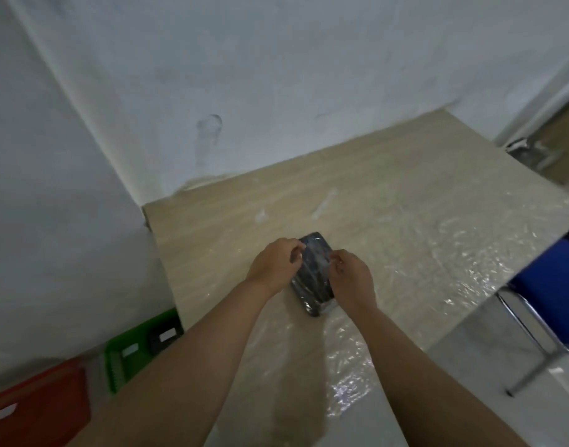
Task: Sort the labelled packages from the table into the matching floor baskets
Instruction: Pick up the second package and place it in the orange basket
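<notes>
A dark package [313,272] wrapped in shiny clear film lies on the wooden table [357,175], near its left front part. My left hand [275,262] pinches the package's left edge near the far end. My right hand [352,275] pinches its right edge. Both hands cover parts of its sides. On the floor to the left stand a green basket [128,353], holding dark packages with white labels, and a red basket [41,404] nearer to me.
A sheet of clear bubble wrap [438,253] covers the right and front of the table. A blue chair [554,285] with metal legs stands at the right. White walls close in on the left and behind the table.
</notes>
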Tool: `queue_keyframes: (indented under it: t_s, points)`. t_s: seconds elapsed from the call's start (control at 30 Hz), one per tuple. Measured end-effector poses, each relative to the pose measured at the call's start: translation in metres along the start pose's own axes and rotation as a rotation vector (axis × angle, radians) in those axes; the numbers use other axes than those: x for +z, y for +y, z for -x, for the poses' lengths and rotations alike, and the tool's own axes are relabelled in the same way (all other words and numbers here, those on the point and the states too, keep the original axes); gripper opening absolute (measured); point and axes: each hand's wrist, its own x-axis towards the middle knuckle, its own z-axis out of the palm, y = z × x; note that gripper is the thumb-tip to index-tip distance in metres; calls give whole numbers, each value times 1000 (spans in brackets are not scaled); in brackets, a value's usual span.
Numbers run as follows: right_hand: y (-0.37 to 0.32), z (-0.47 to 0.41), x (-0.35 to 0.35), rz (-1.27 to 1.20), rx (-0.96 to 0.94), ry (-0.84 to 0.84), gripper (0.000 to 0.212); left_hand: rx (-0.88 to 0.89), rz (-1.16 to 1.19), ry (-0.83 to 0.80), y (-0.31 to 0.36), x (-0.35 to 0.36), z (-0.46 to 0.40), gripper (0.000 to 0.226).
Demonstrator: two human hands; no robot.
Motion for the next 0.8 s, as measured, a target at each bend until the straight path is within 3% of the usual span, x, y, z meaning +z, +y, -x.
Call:
queue_keyframes:
  t_s: [0.17, 0.37, 0.47, 0.57, 0.67, 0.8]
  points:
    - [35, -10, 4, 109, -8, 118, 19, 83, -239, -52, 20, 43, -56, 31]
    - [55, -5, 39, 122, 175, 19, 42, -147, -500, -193, 23, 65, -97, 61]
    - [57, -9, 47, 100, 200, -5, 42, -197, -453, -203, 23, 68, -98, 54]
    - [55, -14, 45, -4, 153, 14, 38, -188, -386, -78, 27, 60, -92, 48]
    - [44, -25, 36, -125, 25, 22, 41, -111, -291, 201, 35, 42, -83, 38]
    - [19, -49, 29, -49, -197, -50, 57, -6, -178, 539, 33, 13, -59, 37]
